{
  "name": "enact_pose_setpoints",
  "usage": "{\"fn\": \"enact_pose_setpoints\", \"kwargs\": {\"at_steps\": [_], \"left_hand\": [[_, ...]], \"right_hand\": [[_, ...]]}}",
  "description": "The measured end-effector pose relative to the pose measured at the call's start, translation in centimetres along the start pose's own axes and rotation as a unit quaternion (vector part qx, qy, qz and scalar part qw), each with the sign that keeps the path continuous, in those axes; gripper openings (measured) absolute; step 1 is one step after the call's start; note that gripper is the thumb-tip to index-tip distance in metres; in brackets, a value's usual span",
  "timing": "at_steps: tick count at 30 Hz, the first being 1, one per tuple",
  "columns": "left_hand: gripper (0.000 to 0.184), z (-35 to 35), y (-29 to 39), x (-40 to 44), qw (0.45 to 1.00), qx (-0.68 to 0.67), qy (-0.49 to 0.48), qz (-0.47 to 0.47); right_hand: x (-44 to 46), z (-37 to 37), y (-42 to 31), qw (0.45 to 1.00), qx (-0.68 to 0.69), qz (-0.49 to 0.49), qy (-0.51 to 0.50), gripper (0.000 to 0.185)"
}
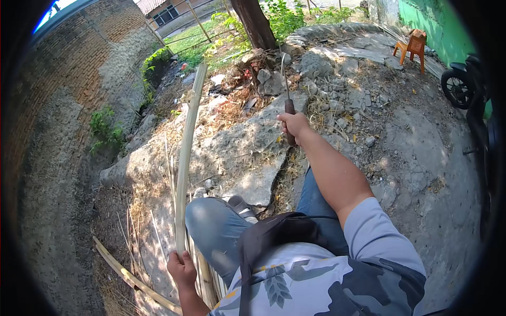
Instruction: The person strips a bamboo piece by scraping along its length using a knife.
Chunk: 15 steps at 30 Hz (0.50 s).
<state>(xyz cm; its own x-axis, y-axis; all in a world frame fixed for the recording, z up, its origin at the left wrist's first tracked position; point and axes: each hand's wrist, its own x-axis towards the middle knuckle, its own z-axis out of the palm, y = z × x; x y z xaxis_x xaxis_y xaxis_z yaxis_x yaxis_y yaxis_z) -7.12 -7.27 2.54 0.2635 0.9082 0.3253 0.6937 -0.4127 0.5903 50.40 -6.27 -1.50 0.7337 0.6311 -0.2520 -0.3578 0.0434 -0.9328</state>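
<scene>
Long pale stalk point(188, 147) stands nearly upright on my left, tilted slightly, and I see the left hand's point(183, 269) fingers curled around its lower part. On the other side I have the right hand point(295, 126) closed about the dark handle of a hooked knife point(289, 106), its thin blade pointing up and away, well apart from the stalk. Through the head view I make out a curved pale strip point(134, 282) lower left and a small orange chair point(416, 50) far off upper right
</scene>
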Motion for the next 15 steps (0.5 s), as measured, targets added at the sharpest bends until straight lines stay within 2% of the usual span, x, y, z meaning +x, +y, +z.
{"fn": "enact_pose_setpoints", "kwargs": {"at_steps": [3, 4, 8, 9, 11, 12, 13, 15], "left_hand": [[0.029, 0.9, 0.4, 0.7, 1.0, 0.024, 0.001, 0.01], [0.029, 1.1, 0.4, 0.7, 0.999, 0.031, -0.009, 0.007], [0.032, 1.8, 0.8, 0.2, 0.998, 0.044, -0.037, -0.008], [0.032, 1.9, 1.0, 0.2, 0.998, 0.045, -0.044, -0.011], [0.033, 2.3, 1.3, 0.4, 0.998, 0.037, -0.05, -0.024], [0.032, 2.7, 1.6, 0.6, 0.998, 0.025, -0.049, -0.021], [0.032, 3.0, 1.9, 0.8, 0.999, 0.012, -0.049, -0.018], [0.034, 3.4, 3.0, 1.5, 0.996, -0.002, -0.079, -0.034]], "right_hand": [[-1.2, 0.4, -0.9, 0.997, -0.065, -0.037, 0.014, 0.024], [-1.5, 0.6, -1.1, 0.993, -0.102, -0.065, 0.009, 0.031], [-3.4, 1.3, -1.9, 0.94, -0.27, -0.208, -0.013, 0.048], [-4.5, 1.7, -2.4, 0.925, -0.29, -0.243, -0.035, 0.047], [-6.1, 2.5, -2.7, 0.889, -0.327, -0.311, -0.081, 0.045], [-6.0, 3.3, -1.6, 0.855, -0.345, -0.38, -0.074, 0.041], [-6.4, 3.3, -1.4, 0.83, -0.395, -0.375, -0.125, 0.035], [-7.4, 4.1, -0.5, 0.746, -0.457, -0.455, -0.167, 0.028]]}}
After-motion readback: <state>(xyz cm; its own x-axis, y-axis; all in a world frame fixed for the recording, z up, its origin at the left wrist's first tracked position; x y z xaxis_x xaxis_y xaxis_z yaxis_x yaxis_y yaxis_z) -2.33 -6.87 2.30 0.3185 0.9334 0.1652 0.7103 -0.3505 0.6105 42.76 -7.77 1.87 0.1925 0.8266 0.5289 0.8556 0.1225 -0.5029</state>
